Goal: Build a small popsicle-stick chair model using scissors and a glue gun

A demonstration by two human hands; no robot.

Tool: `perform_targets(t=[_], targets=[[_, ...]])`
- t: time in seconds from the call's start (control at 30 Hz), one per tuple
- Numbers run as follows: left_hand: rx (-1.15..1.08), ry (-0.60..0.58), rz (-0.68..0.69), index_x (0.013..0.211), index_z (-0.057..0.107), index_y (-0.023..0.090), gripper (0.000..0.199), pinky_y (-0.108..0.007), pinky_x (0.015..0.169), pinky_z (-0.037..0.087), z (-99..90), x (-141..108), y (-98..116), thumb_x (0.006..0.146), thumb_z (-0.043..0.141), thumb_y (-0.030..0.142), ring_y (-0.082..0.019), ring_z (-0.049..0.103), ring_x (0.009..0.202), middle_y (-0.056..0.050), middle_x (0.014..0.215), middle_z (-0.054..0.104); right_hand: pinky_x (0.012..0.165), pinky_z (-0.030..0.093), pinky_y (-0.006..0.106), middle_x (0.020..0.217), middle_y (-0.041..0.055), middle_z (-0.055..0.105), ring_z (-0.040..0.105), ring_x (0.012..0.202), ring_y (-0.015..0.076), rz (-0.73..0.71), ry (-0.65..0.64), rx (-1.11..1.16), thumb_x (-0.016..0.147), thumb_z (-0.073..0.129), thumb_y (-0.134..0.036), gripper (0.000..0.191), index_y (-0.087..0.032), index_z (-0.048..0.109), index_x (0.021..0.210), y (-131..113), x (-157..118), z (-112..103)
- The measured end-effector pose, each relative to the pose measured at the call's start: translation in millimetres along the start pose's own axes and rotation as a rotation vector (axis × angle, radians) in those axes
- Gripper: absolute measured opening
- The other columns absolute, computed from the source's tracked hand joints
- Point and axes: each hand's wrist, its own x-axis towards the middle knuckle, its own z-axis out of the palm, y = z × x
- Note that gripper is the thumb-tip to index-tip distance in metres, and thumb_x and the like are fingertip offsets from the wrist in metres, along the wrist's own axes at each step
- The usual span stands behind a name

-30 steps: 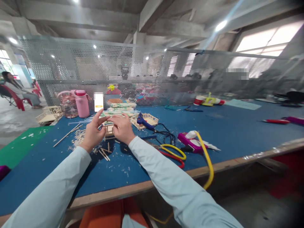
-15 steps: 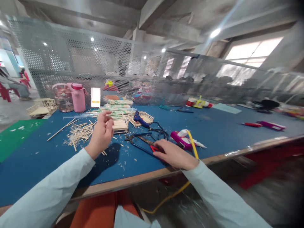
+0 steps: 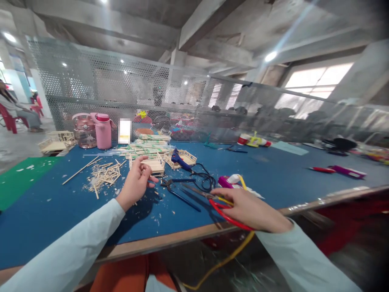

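Observation:
My right hand (image 3: pixel 246 207) grips a pair of red-handled scissors (image 3: pixel 226 215), whose blades point left over the blue table (image 3: pixel 170 227). My left hand (image 3: pixel 138 182) is raised with its fingers apart and nothing in it, in front of a small wooden stick frame (image 3: pixel 155 165). Between the hands lie blue-handled pincers (image 3: pixel 184 199). Behind them a blue glue gun (image 3: pixel 180 160) rests against a second wooden frame (image 3: pixel 191 157). A pile of short sticks (image 3: pixel 106 176) is left of my left hand.
A pink bottle (image 3: pixel 103 132), a clear jug (image 3: pixel 85 132) and bundled sticks (image 3: pixel 152 142) stand or lie along the back. A purple glue gun (image 3: pixel 224 181) is behind my right hand. A perforated metal screen (image 3: pixel 136 81) borders the table. A seated person (image 3: pixel 26 113) is far left.
My right hand has moved right, bringing the scissors off the pincers. My left hand has shifted slightly right and down, its fingers more spread.

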Motion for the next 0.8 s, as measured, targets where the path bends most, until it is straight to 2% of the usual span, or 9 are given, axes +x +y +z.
perform_targets(t=[0.07,0.13,0.2,0.23,0.33,0.47,0.6,0.8], targets=[[-0.050,0.022,0.052,0.128,0.034,0.022,0.057,-0.022,0.052,0.050,-0.3,2,0,0.078,0.061,0.030,-0.010,0.062,0.060,0.005,0.079,0.051,0.074,0.052,0.036,0.088,0.0057,0.071,0.067,0.080,0.0233,-0.060,0.057,0.219,0.063,0.064,-0.020,0.032,-0.031,0.066,0.094,-7,0,6],[-0.076,0.016,0.082,0.129,0.036,0.020,0.063,-0.023,0.057,0.050,-1.0,3,0,0.074,0.066,0.027,-0.010,0.060,0.060,0.006,0.072,0.055,0.060,0.051,0.031,0.074,0.0010,0.065,0.063,0.063,0.0182,-0.126,0.128,0.470,0.062,0.066,-0.026,0.038,-0.027,0.059,0.099,-20,7,22],[-0.061,0.008,0.067,0.116,0.050,0.016,0.052,-0.024,0.060,0.049,-2.6,6,0,0.070,0.070,0.028,-0.010,0.059,0.061,0.005,0.065,0.057,0.042,0.040,0.025,0.059,-0.0059,0.051,0.047,0.042,0.0113,-0.165,0.111,0.671,0.068,0.065,-0.036,0.035,-0.025,0.052,0.099,-39,20,42],[-0.041,0.011,0.052,0.105,0.057,0.014,0.043,-0.024,0.060,0.048,-3.8,7,1,0.068,0.072,0.029,-0.010,0.058,0.060,0.004,0.063,0.058,0.039,0.034,0.023,0.055,-0.0079,0.046,0.040,0.038,0.0091,-0.194,0.098,0.734,0.074,0.062,-0.041,0.030,-0.024,0.050,0.095,-50,29,52],[0.015,0.056,0.047,0.076,0.064,0.013,0.029,-0.022,0.052,0.042,-8.4,8,8,0.064,0.074,0.038,-0.008,0.051,0.052,0.003,0.056,0.057,0.042,0.030,0.022,0.055,-0.0082,0.039,0.034,0.043,0.0074,-0.341,0.093,0.798,0.076,0.062,-0.050,0.033,-0.022,0.048,0.084,-84,56,73],[0.037,0.111,0.089,0.072,0.069,0.013,0.036,-0.021,0.044,0.037,-13.2,7,21,0.060,0.074,0.047,-0.007,0.044,0.045,0.004,0.050,0.055,0.052,0.034,0.023,0.067,-0.0041,0.043,0.038,0.056,0.0092,-0.545,0.008,0.817,0.078,0.055,-0.064,0.047,-0.019,0.050,0.092,-109,77,89],[0.021,0.175,0.121,0.070,0.070,0.014,0.034,-0.021,0.045,0.042,-14.2,5,29,0.055,0.078,0.043,-0.008,0.049,0.046,0.001,0.052,0.061,0.057,0.036,0.025,0.075,-0.0003,0.045,0.039,0.063,0.0113,-0.683,-0.040,0.856,0.082,0.044,-0.068,0.057,-0.017,0.051,0.105,-108,76,102],[0.105,0.178,0.300,0.067,0.068,0.015,0.020,-0.022,0.054,0.051,-15.5,4,24,0.065,0.072,0.034,-0.011,0.060,0.057,-0.002,0.063,0.068,0.061,0.039,0.028,0.076,0.0016,0.046,0.043,0.070,0.0143,-0.736,-0.049,0.841,0.082,0.041,-0.070,0.061,-0.016,0.053,0.107,-101,71,109]])
